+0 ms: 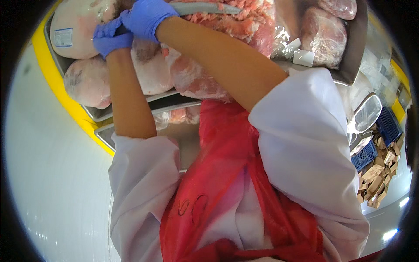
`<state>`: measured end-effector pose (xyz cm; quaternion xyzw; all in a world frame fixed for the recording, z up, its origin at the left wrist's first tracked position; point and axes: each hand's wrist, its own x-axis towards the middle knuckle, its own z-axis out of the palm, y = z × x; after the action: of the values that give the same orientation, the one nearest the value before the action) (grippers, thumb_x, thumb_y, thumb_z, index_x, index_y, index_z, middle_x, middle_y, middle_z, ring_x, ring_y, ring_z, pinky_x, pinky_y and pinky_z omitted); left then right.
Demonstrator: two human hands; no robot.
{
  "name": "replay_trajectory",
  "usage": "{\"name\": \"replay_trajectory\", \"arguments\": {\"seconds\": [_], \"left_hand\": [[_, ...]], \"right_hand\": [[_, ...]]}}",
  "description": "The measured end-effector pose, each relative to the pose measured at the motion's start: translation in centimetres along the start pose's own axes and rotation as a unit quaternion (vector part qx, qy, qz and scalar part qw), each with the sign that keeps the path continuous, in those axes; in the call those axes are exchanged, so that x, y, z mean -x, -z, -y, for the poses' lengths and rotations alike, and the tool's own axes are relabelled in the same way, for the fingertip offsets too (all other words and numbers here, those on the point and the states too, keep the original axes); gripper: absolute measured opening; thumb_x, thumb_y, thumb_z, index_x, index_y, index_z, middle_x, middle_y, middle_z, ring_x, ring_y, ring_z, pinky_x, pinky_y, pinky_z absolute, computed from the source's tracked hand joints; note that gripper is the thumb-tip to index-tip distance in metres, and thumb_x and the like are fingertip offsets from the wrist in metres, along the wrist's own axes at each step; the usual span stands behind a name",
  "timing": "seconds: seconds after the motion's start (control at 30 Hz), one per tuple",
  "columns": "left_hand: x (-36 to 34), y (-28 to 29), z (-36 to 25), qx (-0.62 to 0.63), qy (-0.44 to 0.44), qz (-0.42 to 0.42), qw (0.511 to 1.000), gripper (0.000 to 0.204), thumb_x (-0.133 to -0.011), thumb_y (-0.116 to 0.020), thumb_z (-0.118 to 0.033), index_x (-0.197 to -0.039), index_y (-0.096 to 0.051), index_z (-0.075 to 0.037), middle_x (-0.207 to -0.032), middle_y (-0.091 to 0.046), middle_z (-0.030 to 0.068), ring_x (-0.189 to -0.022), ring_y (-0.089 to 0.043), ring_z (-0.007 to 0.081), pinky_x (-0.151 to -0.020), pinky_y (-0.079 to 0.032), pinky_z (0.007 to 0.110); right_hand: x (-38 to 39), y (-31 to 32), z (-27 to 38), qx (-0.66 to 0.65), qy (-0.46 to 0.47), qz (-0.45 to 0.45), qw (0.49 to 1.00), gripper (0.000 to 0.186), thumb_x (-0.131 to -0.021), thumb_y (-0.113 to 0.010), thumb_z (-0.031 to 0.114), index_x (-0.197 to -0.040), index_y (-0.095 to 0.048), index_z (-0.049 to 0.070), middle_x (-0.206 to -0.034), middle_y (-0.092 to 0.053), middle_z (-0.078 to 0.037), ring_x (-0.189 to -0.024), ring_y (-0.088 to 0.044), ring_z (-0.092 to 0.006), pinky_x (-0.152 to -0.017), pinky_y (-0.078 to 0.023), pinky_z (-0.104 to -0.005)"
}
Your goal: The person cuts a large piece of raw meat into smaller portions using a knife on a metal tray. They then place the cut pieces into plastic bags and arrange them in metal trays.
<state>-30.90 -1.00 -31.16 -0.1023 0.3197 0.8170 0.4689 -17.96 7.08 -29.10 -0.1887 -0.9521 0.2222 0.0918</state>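
My right hand [146,21], in a blue glove, is closed at the top centre. Beside it a grey knife-like blade [205,8] lies across shredded pink meat [244,24]; its handle end is hidden by that hand. My left hand [112,40], also gloved, has curled fingers just left of and below the right one, around something dark that I cannot make out. Large pale wrapped meat pieces [83,74] surround my hands in a metal tray [99,115], one with a label at the upper left. A raw piece [196,78] sits below my right forearm.
A second metal tray [179,146] with meat is underneath, near my red apron. Wrapped meat [323,37] fills the upper right of the tray. A yellow edge [70,91] runs along the left. Blue crates [362,155] and cardboard pieces [376,179] are at the far right.
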Motion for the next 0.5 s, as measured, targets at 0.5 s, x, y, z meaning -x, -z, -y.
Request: {"name": "replay_trajectory", "arguments": {"seconds": [0.5], "left_hand": [[23.4, -24.1, 4.9, -0.331, -0.226, 0.26, 0.878, 0.045, -0.1, -0.028, -0.033, -0.058, -0.029, -0.018, -0.055, -0.031, 0.0009, -0.053, -0.031, 0.0168, -0.057, -0.031, 0.037]], "right_hand": [[11.3, 17.3, 2.6, -0.171, 0.069, -0.334, 0.924, 0.03, -0.06, -0.074, 0.041, -0.084, -0.067, 0.024, -0.079, -0.064, 0.003, -0.08, -0.062, -0.0191, -0.074, -0.036, -0.0378]]}}
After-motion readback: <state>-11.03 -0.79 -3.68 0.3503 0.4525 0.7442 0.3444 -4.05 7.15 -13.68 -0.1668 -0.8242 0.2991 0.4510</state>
